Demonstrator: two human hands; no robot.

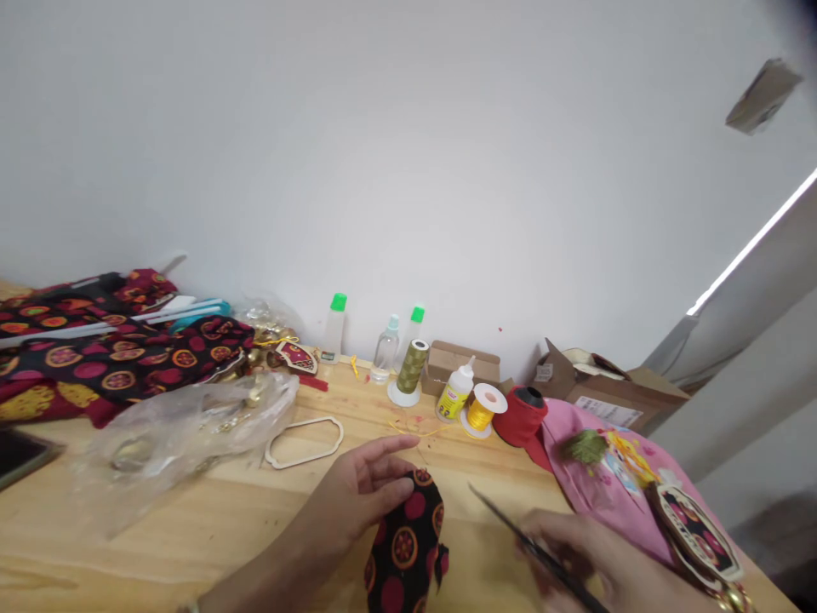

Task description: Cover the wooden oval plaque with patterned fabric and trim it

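Observation:
My left hand pinches the upper edge of a piece of black fabric patterned with red dots and orange-ringed medallions, thumb in front. The fabric hangs down past the bottom of the view. To its right, my right hand is closed around a long, slim, dark tool with a pointed tip, its exact kind blurred. The tip points up and left, apart from the fabric. Beyond my left hand, a pale wooden frame with a scalloped outline lies flat on the table.
Along the wall stand a green thread spool, a glue bottle, a yellow cord spool and a red thread cone. Patterned cloth and a plastic bag are left. A pink cloth lies right, beside a cardboard box.

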